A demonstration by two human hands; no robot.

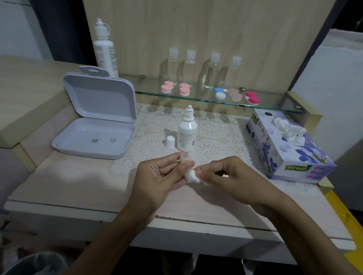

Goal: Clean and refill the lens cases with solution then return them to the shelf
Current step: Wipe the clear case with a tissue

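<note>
mid-clean, early in the job by the look of it. left hand pinches a small pale, near-clear plastic lens case at the fingertips, just above the front of the light wood desk. right hand pinches a small wad of white tissue right up against the case, looks like wiping it out.

small white solution bottle stands uncapped on the lace mat, its white cap just beside it, so refill is staged but i'd judge not yet done for this case.

open grey hinged plastic box holds two small round lenses, probably parked out of this case.

glass shelf carries five more cases: two pink, one blue-and-white, one beige, one magenta. can't tell which of those are already serviced. left: finish wipe, fill, lenses back in, cap, reshelve.
</note>
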